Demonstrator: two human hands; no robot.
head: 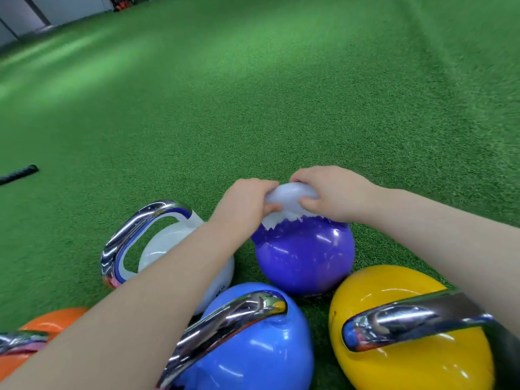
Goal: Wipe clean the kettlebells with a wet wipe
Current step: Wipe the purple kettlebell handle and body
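Note:
A purple kettlebell (305, 258) stands on the green turf with a white wet wipe (289, 199) draped over its handle, which is hidden. My left hand (244, 204) grips the wipe from the left. My right hand (332, 192) grips it from the right, fingers curled over the top. Around it stand a white kettlebell (180, 243) with a chrome handle at the left, a light blue kettlebell (253, 347) in front, a yellow kettlebell (408, 333) at the right and an orange kettlebell (47, 325) at the bottom left.
Green turf (253, 94) stretches far ahead and to both sides. A black bar end (19, 174) lies on the turf at the left edge. A grey wall (42, 9) runs along the far top left.

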